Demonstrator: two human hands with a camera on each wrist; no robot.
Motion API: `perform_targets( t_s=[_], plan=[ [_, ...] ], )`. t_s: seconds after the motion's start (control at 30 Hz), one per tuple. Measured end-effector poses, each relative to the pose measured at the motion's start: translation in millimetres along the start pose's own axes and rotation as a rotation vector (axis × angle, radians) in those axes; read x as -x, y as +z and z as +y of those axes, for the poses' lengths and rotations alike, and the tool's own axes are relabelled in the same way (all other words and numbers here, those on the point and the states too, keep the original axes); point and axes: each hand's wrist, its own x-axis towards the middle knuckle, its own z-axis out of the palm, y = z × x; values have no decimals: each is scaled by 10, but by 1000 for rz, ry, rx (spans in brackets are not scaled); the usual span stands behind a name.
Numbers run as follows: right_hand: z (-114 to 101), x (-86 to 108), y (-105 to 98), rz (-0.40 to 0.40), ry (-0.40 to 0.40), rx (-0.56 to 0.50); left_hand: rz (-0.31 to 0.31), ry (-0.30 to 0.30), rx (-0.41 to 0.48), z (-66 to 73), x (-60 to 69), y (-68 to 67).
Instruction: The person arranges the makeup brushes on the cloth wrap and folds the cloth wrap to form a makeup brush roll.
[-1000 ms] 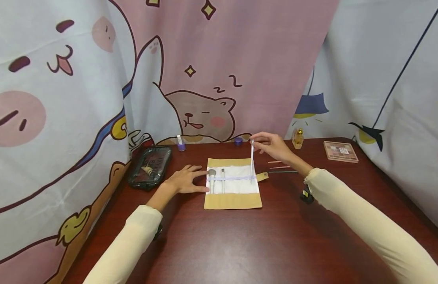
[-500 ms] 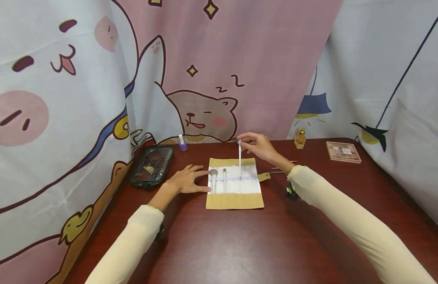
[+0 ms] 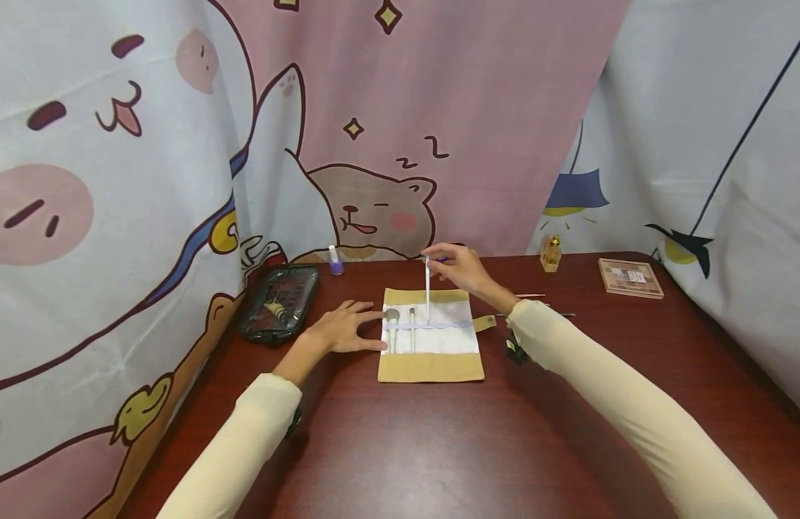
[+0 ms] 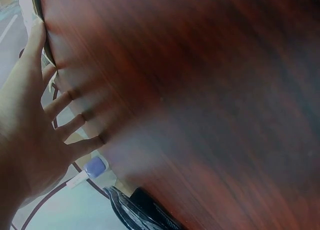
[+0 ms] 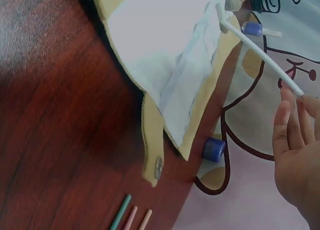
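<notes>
A tan brush roll point(image 3: 432, 368) with a white lining lies unrolled on the table. Two makeup brushes, a large one point(image 3: 392, 331) and a thin one point(image 3: 412, 330), sit behind its lilac elastic band point(image 3: 453, 326). My right hand point(image 3: 461, 269) pinches the top of a slim white makeup brush point(image 3: 428, 292), held almost upright over the roll. Its lower end meets the band; whether it is behind the band I cannot tell, and no bristles show. My left hand point(image 3: 338, 329) rests with spread fingers at the roll's left edge, thumb and forefinger touching it.
A black clear-topped pouch point(image 3: 280, 303) lies left, near a purple nail polish bottle point(image 3: 336, 262). A blue jar point(image 5: 214, 150) stands behind the roll. On the right are a perfume bottle point(image 3: 550, 254), a palette point(image 3: 630, 278), a green pencil point(image 5: 120, 212) and two pink ones.
My right hand has carried the white brush leftward along the band, from the roll's right side toward the thin brush. My left hand keeps its place on the roll's edge.
</notes>
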Motion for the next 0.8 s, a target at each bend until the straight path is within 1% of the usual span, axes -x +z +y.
perform_targets(
  t_s=[0.27, 0.5, 0.6, 0.7, 0.8],
  plan=[
    [60, 33, 111, -33, 9, 3, -4, -6, -6, 2, -5, 4],
    [127, 97, 147, -36, 38, 13, 3, -1, 2, 14, -2, -8],
    [161, 134, 150, -49, 50, 19, 0, -1, -1, 13, -3, -7],
    [180, 180, 145, -71, 50, 49, -4, -6, -4, 9, -5, -6],
    [197, 223, 140, -94, 32, 106, -13, -14, -7, 5, -9, -2]
  ],
)
